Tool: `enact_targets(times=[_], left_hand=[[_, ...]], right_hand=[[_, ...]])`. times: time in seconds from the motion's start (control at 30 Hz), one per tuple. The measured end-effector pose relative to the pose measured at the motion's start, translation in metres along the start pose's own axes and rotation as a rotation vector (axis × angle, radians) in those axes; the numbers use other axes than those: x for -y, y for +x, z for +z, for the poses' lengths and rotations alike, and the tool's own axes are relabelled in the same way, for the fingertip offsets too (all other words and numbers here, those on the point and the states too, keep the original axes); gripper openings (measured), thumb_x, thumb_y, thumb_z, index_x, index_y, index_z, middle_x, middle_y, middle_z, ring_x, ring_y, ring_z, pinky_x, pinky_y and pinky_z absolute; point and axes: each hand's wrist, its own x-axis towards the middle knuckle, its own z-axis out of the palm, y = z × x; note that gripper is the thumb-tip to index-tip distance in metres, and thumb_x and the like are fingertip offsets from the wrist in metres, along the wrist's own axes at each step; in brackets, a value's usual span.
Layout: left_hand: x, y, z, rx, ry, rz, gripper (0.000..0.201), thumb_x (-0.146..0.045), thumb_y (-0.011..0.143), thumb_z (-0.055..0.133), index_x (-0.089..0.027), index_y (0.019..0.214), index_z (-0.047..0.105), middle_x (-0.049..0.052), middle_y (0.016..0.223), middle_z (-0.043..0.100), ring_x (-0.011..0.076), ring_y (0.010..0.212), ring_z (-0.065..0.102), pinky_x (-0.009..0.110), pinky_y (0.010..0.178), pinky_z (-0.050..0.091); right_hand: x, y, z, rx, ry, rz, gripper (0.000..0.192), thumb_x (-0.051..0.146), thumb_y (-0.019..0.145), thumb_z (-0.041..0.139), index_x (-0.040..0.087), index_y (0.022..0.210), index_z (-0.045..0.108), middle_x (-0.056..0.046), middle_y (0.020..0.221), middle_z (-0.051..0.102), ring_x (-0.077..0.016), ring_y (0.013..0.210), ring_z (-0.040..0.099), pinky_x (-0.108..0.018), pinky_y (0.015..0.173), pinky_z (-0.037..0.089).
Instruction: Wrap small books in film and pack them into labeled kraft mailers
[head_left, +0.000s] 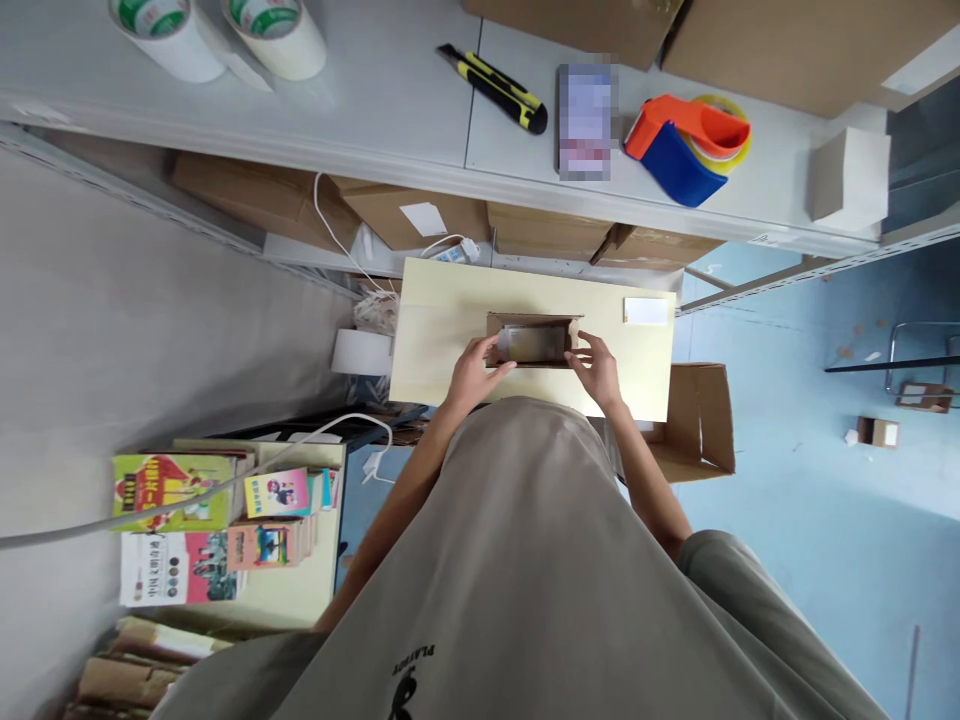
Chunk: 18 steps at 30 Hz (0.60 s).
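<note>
- Head view: my left hand [474, 372] and right hand [598, 368] each grip an end of the small carton [532, 341].
- Beyond carton: utility knife [495, 88], tape dispenser [686, 145], tape rolls [217, 30].

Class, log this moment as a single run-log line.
left hand: on small cardboard box | right hand: on box's other end | box: open, on pale table

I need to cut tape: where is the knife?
In the head view, the knife lies on the grey shelf, upper middle, left of the blurred phone.
</note>
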Motion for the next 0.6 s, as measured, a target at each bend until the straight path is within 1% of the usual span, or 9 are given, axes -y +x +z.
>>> enact_targets(times=[0.13, 0.23, 0.3, 0.37, 0.4, 0.43, 0.5, 0.57, 0.6], left_hand=[[0.008, -0.001, 0.003, 0.091, 0.001, -0.03, 0.078, -0.031, 0.091, 0.094, -0.026, 0.16, 0.059, 0.016, 0.157, 0.071, 0.032, 0.142, 0.075, 0.049, 0.122, 0.063], [0.016, 0.003, 0.007, 0.132, 0.026, -0.039, 0.076, -0.032, 0.092, 0.095, -0.024, 0.158, 0.059, 0.019, 0.158, 0.07, 0.0337, 0.143, 0.075, 0.05, 0.123, 0.061], [0.02, 0.007, 0.009, 0.112, 0.041, -0.055, 0.076, -0.031, 0.097, 0.09, -0.023, 0.164, 0.055, 0.019, 0.153, 0.074, 0.0329, 0.14, 0.076, 0.048, 0.121, 0.061], [0.022, 0.014, 0.009, 0.038, 0.079, -0.095, 0.082, -0.027, 0.101, 0.084, -0.023, 0.174, 0.045, 0.017, 0.145, 0.076, 0.0316, 0.133, 0.078, 0.047, 0.116, 0.063], [0.023, 0.018, 0.008, 0.0, 0.109, -0.114, 0.085, -0.025, 0.102, 0.082, -0.024, 0.177, 0.041, 0.017, 0.142, 0.076, 0.0312, 0.129, 0.078, 0.046, 0.114, 0.063], [0.023, 0.021, 0.006, -0.025, 0.142, -0.123, 0.087, -0.024, 0.103, 0.081, -0.024, 0.179, 0.04, 0.016, 0.14, 0.075, 0.031, 0.125, 0.079, 0.046, 0.113, 0.063], [0.023, 0.025, 0.0, -0.028, 0.194, -0.109, 0.086, -0.024, 0.101, 0.083, -0.024, 0.178, 0.045, 0.016, 0.138, 0.073, 0.031, 0.121, 0.078, 0.046, 0.112, 0.063], [0.023, 0.027, -0.007, -0.005, 0.209, -0.073, 0.086, -0.024, 0.098, 0.087, -0.024, 0.176, 0.049, 0.015, 0.138, 0.07, 0.0294, 0.115, 0.077, 0.045, 0.11, 0.064], [0.022, 0.027, -0.011, 0.0, 0.206, -0.053, 0.087, -0.023, 0.097, 0.087, -0.026, 0.175, 0.05, 0.015, 0.139, 0.07, 0.0278, 0.112, 0.077, 0.044, 0.109, 0.065]], right_hand=[[-0.006, 0.002, 0.003, 0.131, -0.064, 0.011, 0.079, 0.072, 0.097, 0.082, 0.022, 0.157, 0.071, -0.022, 0.16, 0.072, -0.0361, 0.125, 0.082, -0.056, 0.106, 0.073], [-0.012, 0.006, 0.001, 0.211, -0.124, -0.039, 0.078, 0.065, 0.093, 0.09, 0.022, 0.156, 0.072, -0.02, 0.153, 0.077, -0.0369, 0.132, 0.079, -0.057, 0.114, 0.068], [-0.016, 0.01, 0.0, 0.223, -0.157, -0.05, 0.061, 0.057, 0.1, 0.084, 0.023, 0.15, 0.075, -0.018, 0.143, 0.082, -0.0352, 0.124, 0.08, -0.056, 0.113, 0.068], [-0.021, 0.015, -0.001, 0.157, -0.215, 0.007, 0.044, 0.045, 0.107, 0.072, 0.021, 0.143, 0.077, -0.018, 0.134, 0.083, -0.0325, 0.109, 0.082, -0.055, 0.107, 0.068], [-0.022, 0.017, 0.0, 0.105, -0.248, 0.049, 0.043, 0.04, 0.108, 0.067, 0.019, 0.145, 0.076, -0.018, 0.132, 0.082, -0.0315, 0.103, 0.081, -0.055, 0.104, 0.069], [-0.024, 0.019, 0.001, 0.053, -0.28, 0.082, 0.047, 0.035, 0.107, 0.066, 0.017, 0.15, 0.073, -0.02, 0.133, 0.08, -0.0312, 0.101, 0.081, -0.055, 0.101, 0.069], [-0.027, 0.022, 0.002, -0.014, -0.324, 0.083, 0.066, 0.031, 0.104, 0.067, 0.017, 0.168, 0.059, -0.022, 0.141, 0.074, -0.0324, 0.109, 0.079, -0.055, 0.101, 0.07], [-0.028, 0.022, 0.002, -0.03, -0.334, 0.006, 0.082, 0.03, 0.103, 0.068, 0.023, 0.181, 0.044, -0.022, 0.154, 0.066, -0.0334, 0.123, 0.076, -0.055, 0.105, 0.069], [-0.029, 0.022, 0.001, -0.028, -0.329, -0.038, 0.084, 0.03, 0.104, 0.068, 0.028, 0.183, 0.04, -0.02, 0.158, 0.063, -0.0332, 0.128, 0.074, -0.055, 0.107, 0.069]])
